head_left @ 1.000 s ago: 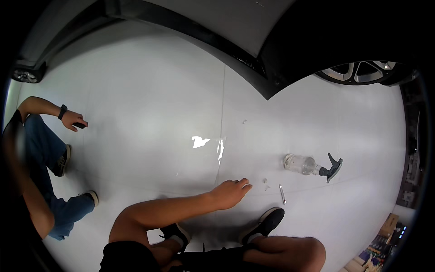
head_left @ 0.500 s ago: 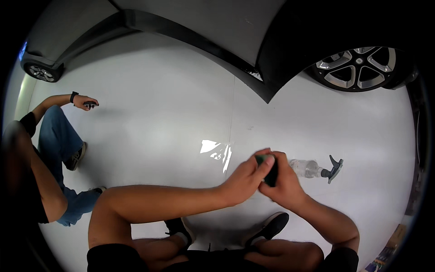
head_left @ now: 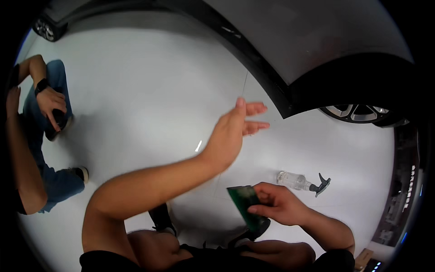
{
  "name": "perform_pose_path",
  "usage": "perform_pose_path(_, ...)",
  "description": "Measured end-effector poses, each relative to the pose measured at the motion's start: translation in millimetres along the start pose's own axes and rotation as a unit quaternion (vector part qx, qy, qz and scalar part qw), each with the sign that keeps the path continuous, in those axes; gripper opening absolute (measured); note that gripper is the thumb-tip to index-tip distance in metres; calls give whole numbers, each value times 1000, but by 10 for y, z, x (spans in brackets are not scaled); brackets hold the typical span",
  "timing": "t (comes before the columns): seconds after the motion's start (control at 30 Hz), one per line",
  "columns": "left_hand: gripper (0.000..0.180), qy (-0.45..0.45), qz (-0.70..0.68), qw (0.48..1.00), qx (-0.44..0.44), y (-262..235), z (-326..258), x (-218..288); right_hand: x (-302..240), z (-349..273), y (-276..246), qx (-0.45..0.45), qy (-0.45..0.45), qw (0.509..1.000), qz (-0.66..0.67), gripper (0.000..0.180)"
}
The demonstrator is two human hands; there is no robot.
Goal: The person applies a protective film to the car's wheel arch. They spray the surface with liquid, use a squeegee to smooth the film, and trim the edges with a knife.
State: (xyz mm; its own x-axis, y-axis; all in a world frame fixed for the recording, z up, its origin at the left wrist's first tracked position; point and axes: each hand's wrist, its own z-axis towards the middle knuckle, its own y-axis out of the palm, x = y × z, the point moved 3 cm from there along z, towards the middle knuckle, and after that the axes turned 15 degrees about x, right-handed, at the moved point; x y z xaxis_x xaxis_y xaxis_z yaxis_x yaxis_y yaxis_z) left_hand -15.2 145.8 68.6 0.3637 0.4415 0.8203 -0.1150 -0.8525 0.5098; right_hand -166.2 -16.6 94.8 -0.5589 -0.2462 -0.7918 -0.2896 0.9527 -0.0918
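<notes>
My left hand (head_left: 230, 135) is raised over the floor with its fingers spread and nothing in them. Its fingertips point toward the black lower corner (head_left: 284, 109) of the dark car body and stay short of it in the picture. Held between thumb and fingers of my right hand (head_left: 280, 204) is a flat green squeegee card (head_left: 240, 201), tilted above my shoe. Beyond that hand, a clear spray bottle (head_left: 293, 180) with a dark trigger head lies on its side on the floor.
Across the top runs the dark car panel (head_left: 312, 31), with a silver-spoked wheel (head_left: 355, 112) at right. A co-worker (head_left: 56, 190) in jeans crouches at left, a dark object in one hand. A cardboard box (head_left: 364, 259) sits at the lower right.
My hands have come apart: the left has risen and opened, the right has dropped slightly with the squeegee card. The view has shifted, and the co-worker's hand has drawn in toward the knee.
</notes>
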Motion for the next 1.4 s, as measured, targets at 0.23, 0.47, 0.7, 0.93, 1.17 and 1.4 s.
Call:
perform_pose_path(0.23,55,20,210,976,53,-505,169,-217,-1731,59,-390,304,-469,450,-696,38)
perform_pose_path(0.47,49,19,359,932,-43,-443,-146,-384,-1882,798,-521,136,-426,312,-838,25)
perform_pose_path(0.7,47,-2,430,901,-49,-564,-224,-540,-1802,1068,-604,128,-372,264,-881,18)
perform_pose_path(0.93,48,20,427,899,-92,-841,-423,-611,-894,533,-818,-156,-74,280,-944,15)
perform_pose_path(1.17,40,-30,459,885,-69,-819,-254,-695,-1635,464,-414,148,-376,389,-828,35)
perform_pose_path(1.4,33,6,449,883,-134,-456,-320,-688,-1690,1055,-564,135,-312,276,-899,17)
